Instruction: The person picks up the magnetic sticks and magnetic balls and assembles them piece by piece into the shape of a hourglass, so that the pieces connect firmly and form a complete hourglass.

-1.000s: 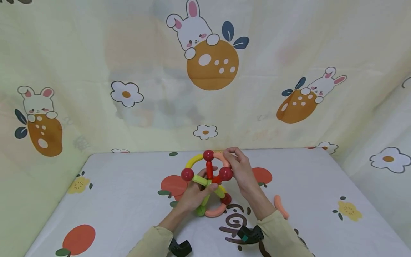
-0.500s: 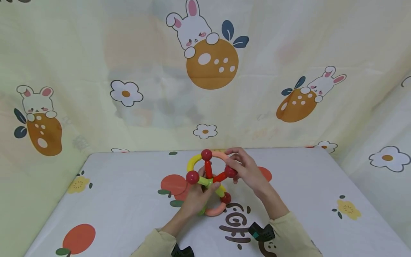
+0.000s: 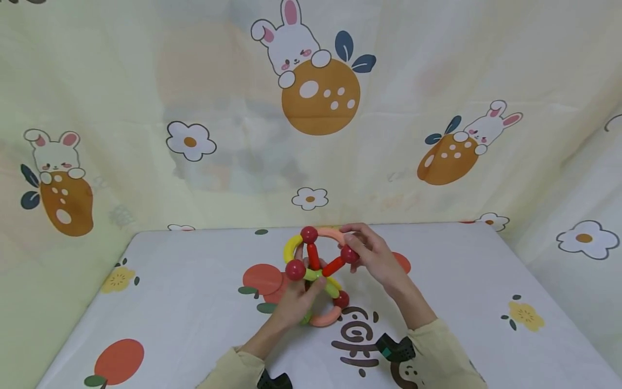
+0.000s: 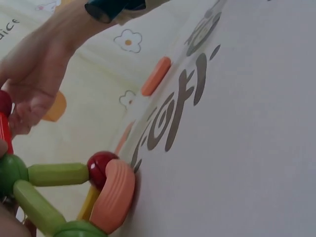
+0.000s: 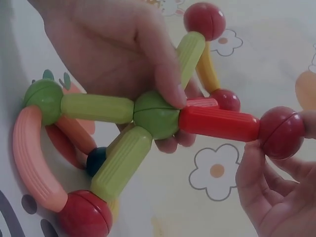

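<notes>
A construction of magnetic rods and balls stands on the cloth mid-table, red, lime green, yellow and peach. My left hand point(image 3: 293, 300) grips its middle, thumb on the central green ball point(image 5: 155, 114). From that ball run lime green rods point(image 5: 123, 163) and red rods point(image 5: 219, 122). My right hand point(image 3: 376, 259) pinches the red ball point(image 5: 281, 132) at one red rod's end, beside a peach curved rod point(image 3: 330, 233). Lower down, another peach curved rod point(image 4: 116, 197) joins a red ball point(image 4: 100, 168) close to the cloth. A blue ball point(image 5: 96, 161) shows behind. Some left fingers are hidden.
A loose peach rod point(image 4: 156, 76) lies on the table, seen in the left wrist view; the right forearm hides it in the head view. The white printed tablecloth point(image 3: 194, 302) meets a bunny-patterned curtain point(image 3: 233, 162) at the back.
The top red ball has shifted left and the construction has turned slightly. My right hand has moved a little to the right, its fingers now round the red ball. The left hand keeps its grip.
</notes>
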Motion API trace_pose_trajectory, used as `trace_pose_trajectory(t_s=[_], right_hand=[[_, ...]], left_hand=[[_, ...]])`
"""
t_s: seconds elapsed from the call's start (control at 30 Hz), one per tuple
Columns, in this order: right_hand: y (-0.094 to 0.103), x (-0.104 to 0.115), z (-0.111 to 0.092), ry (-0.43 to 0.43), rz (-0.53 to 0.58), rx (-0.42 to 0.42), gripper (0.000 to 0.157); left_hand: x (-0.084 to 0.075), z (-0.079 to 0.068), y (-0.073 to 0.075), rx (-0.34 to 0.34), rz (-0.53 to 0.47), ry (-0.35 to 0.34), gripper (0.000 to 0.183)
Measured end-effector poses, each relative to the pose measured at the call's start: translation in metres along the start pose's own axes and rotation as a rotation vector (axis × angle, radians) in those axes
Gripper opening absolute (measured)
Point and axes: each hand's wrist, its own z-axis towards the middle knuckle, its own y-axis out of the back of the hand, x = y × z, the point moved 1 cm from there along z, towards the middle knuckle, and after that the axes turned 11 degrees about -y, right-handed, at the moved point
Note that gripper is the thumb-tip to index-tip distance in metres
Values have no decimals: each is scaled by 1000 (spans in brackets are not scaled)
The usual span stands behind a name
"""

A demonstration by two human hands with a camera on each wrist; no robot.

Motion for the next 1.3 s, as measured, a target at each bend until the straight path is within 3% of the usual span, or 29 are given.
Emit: trace_pose_trajectory(t_s=[0.17,0.23,0.33,0.47,0.57,0.73,0.83,1.0,1.3], right_hand=[[3,-2,1,14,-7,-3,35],[3,-3,1,8,-1,2,35],[5,-3,1,-1,6,-2,36],[12,-7,2,8,-34,-33,34],[23,-16,1,8,-127,-54,31],[54,-39,-9,-26,-342,-56,31],[75,-52,-17,-42,-435,-30,33],[100,-64,-28,-73,-496,51,28],[113,-74,-39,-203,-634,253,21]], left_hand=[[-10,3,-2,-61,5,-36,63],[-8,5,1,-57,5,-52,54],[0,6,8,4,-13,-43,47],[8,6,21,127,-34,20,57],[10,7,30,194,-3,68,66],[14,7,36,237,41,127,72],[16,7,36,237,43,142,72],[19,8,35,205,36,140,71],[24,6,30,176,83,163,65]])
